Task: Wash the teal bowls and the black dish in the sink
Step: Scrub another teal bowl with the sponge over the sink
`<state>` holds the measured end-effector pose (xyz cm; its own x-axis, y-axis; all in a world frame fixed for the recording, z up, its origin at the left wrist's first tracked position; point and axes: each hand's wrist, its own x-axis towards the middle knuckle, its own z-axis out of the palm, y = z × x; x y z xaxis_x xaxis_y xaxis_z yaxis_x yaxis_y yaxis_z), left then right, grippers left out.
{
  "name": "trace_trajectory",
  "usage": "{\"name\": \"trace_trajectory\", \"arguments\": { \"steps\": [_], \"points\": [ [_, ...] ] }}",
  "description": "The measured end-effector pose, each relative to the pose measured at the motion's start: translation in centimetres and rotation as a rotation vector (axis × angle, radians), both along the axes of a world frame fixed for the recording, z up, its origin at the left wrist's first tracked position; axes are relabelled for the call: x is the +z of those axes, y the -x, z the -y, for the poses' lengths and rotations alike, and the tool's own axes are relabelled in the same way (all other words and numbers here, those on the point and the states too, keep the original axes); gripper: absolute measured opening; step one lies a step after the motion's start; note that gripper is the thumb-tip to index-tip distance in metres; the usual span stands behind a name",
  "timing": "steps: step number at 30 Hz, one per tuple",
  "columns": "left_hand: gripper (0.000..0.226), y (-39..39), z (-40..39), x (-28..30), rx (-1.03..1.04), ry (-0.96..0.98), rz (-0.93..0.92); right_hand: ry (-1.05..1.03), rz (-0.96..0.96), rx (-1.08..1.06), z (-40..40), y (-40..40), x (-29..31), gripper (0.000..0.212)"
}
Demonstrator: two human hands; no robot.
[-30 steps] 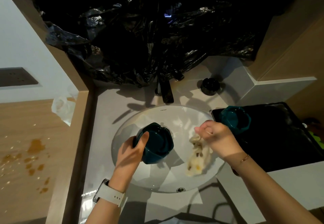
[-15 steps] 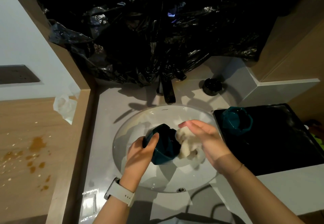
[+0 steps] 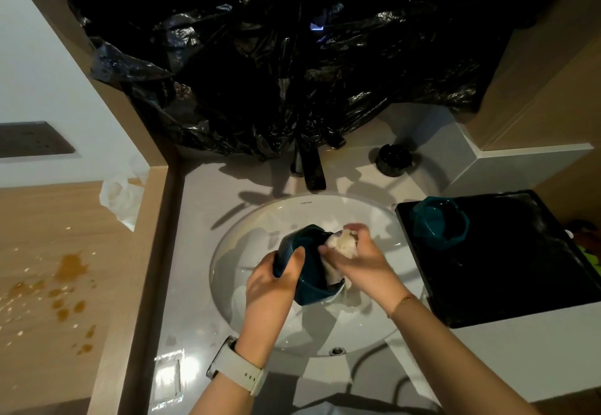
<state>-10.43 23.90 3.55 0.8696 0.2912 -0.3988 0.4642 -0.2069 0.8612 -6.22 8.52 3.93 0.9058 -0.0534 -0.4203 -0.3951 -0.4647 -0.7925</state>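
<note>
Looks like a home bathroom or small apartment washroom: a round white ceramic undermount sink set into a pale grey stone table, with a dark metal faucet behind it. Wood-look wall panels on the sides, and crinkled black plastic sheeting covers the back wall.

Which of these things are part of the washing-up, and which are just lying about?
Part of the job: held bowl, cloth, left hand, right hand, sink, second bowl, black dish.

Lying about: black plastic sheet, tap, crumpled bag, brown spill.
</note>
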Motion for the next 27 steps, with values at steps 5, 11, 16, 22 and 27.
{"name": "trace_trajectory", "arguments": {
  "steps": [5,11,16,22,27],
  "points": [
    [0.032,-0.4,-0.3,0.6,0.005,-0.010,-0.066,-0.399,-0.423,-0.016,0.4,-0.2,-0.6,0.083],
    [0.033,-0.3,-0.4,1.2,-0.103,-0.151,-0.023,-0.084,-0.139,0.116,0.3,0.2,-0.3,0.047],
    [0.024,0.4,0.1,1.8,-0.196,-0.268,0.076,0.130,-0.160,0.130,-0.4,-1.0,-0.6,0.037],
    [0.035,0.2,-1.4,1.4,-0.312,-0.059,-0.116,0.100,-0.077,0.138,-0.7,0.2,-0.6,0.030],
    [0.087,-1.6,-3.3,3.1,-0.563,0.086,-0.216,0.190,0.019,0.415,-0.7,0.4,1.5,0.020]
  ]
}}
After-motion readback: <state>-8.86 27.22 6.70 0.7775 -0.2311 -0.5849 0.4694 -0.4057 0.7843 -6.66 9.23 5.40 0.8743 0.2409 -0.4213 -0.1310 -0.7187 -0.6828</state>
